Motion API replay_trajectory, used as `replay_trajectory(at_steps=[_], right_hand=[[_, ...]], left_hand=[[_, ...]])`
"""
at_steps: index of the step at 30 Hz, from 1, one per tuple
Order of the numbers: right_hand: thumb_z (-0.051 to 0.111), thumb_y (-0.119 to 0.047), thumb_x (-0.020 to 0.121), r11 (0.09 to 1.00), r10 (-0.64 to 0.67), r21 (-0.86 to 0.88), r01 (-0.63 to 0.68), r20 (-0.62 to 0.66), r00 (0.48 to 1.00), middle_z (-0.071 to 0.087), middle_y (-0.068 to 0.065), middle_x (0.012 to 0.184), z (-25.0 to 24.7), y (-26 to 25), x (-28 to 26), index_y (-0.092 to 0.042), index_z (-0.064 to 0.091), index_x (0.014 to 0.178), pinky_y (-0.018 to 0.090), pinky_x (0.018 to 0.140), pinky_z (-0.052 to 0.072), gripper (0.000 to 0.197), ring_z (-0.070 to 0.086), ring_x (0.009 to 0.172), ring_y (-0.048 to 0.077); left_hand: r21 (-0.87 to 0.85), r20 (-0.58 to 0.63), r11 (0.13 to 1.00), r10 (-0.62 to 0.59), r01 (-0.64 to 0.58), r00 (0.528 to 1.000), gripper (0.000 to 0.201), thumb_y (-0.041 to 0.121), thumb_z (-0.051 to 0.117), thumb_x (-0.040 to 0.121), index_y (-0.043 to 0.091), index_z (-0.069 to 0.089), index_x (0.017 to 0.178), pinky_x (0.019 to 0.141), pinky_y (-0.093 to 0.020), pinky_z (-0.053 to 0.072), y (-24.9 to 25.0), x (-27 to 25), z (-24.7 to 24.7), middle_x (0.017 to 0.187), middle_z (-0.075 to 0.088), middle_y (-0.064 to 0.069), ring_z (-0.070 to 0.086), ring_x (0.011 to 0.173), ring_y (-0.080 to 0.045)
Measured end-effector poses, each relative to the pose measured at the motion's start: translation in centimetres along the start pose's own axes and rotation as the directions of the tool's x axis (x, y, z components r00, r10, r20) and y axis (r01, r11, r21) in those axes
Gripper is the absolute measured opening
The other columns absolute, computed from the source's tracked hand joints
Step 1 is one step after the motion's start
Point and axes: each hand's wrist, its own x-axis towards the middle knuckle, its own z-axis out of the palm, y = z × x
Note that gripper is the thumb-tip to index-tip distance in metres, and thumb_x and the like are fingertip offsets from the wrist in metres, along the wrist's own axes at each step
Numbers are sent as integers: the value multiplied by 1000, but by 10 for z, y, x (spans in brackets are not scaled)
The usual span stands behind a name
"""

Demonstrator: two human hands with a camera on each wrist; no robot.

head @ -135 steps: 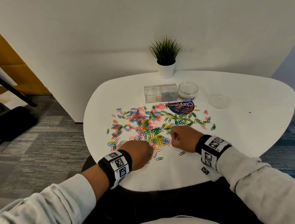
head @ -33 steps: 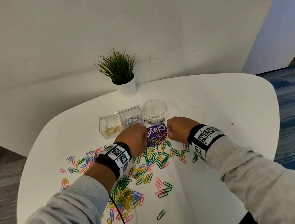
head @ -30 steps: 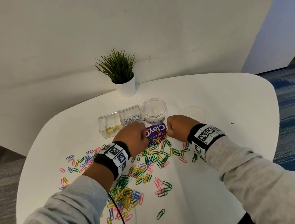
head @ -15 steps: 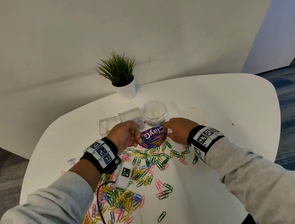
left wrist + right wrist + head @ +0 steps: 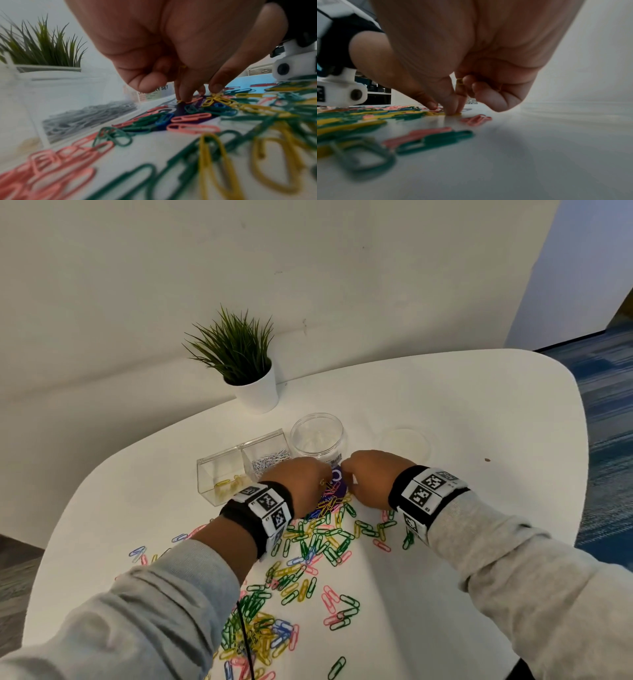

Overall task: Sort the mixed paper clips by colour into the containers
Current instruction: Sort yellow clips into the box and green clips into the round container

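Note:
Mixed paper clips (image 5: 318, 542) in green, yellow, pink and blue are strewn over the white table (image 5: 479, 412). My left hand (image 5: 323, 482) and right hand (image 5: 346, 474) meet over a purple label (image 5: 334, 494) at the pile's far end. In the left wrist view the left hand (image 5: 193, 94) keeps a yellow clip (image 5: 182, 67) in its curled fingers, and its fingertips press on another yellow clip (image 5: 179, 101). The right hand (image 5: 447, 108) also holds a yellow clip (image 5: 459, 81) in its curled fingers while pinching at one (image 5: 456, 114) on the table.
A clear two-part box (image 5: 209, 474) stands behind the left hand, with yellow clips (image 5: 226, 482) in its left part and silver clips (image 5: 270, 462) in its right. Beside it are a round clear jar (image 5: 317, 434), a flat clear lid (image 5: 406, 445) and a potted plant (image 5: 246, 364).
The left hand has swung from beside the box back down onto the clips on the purple label. The right hand has stayed at the label's right edge.

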Motion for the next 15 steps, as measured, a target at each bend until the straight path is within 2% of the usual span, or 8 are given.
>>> replay_trajectory(at_steps=[1, 4, 7, 9, 11, 13, 14, 15], right_hand=[[50, -22, 96, 1000, -1, -17, 1, 15, 1000, 61, 4, 105, 2, 1, 2, -16, 64, 103, 26, 69, 42, 16, 60, 91, 22], [48, -19, 96, 999, -2, -43, 3, 27, 1000, 60, 4, 92, 2, 0, 5, -14, 61, 91, 22, 54, 32, 15, 56, 77, 20], [50, -22, 94, 999, 9, -41, -7, 37, 999, 55, 0, 77, 1, -1, 3, -15, 53, 77, 25, 54, 36, 19, 55, 69, 20], [52, -25, 92, 999, 23, -37, -20, 76, 997, 51, -2, 70, 0, -3, 1, -19, 45, 69, 24, 51, 34, 25, 50, 60, 16], [54, -29, 92, 999, 31, -25, -29, 99, 995, 50, -3, 68, -2, -4, -1, -21, 44, 69, 23, 50, 33, 26, 46, 57, 11], [52, -31, 93, 999, 20, 30, -23, 80, 997, 49, -3, 66, -7, -5, -4, -20, 43, 69, 24, 51, 32, 28, 44, 55, 11], [50, -32, 94, 997, 22, 67, -26, 62, 998, 49, -3, 67, -9, -6, -5, -20, 44, 71, 25, 51, 32, 27, 44, 56, 11], [49, -32, 94, 995, 35, 93, -40, 51, 998, 50, -3, 69, -12, -7, -6, -19, 45, 76, 25, 52, 32, 23, 46, 58, 11]], left_hand=[[3, -1, 1000, 4, -4, 1000, 25, 16, 53, 92, 28, 67, 109, 77, -33, 50, -1, 1, 1, 101, 66, 2, 62, 93, -22], [36, -19, 999, 18, -17, 1000, 14, 17, 52, 91, 29, 60, 88, 68, -31, 47, -3, 0, 1, 86, 62, 4, 61, 82, -21], [14, -5, 1000, -28, 28, 1000, 10, 28, 48, 92, 26, 54, 86, 68, -32, 50, -3, -6, 1, 80, 60, 4, 58, 75, -20], [-69, 5, 991, -118, 118, 993, 14, 34, 47, 92, 24, 53, 85, 66, -31, 47, -8, -10, 0, 78, 58, 5, 55, 72, -16], [-238, 9, 951, -202, 199, 979, 25, 34, 39, 94, 17, 46, 76, 59, -30, 38, -14, -14, 0, 70, 51, 3, 47, 65, -14], [-442, 4, 852, -310, 279, 951, 33, 29, 33, 95, 16, 38, 65, 54, -27, 31, -19, -16, 0, 62, 40, 2, 37, 57, -14], [-575, 14, 752, -385, 323, 923, 35, 24, 36, 96, 17, 37, 62, 51, -25, 29, -21, -18, -1, 59, 38, 2, 35, 52, -12], [-717, 56, 607, -440, 343, 896, 36, 19, 40, 97, 17, 37, 61, 47, -24, 27, -22, -21, -1, 56, 36, 2, 33, 47, -12]])
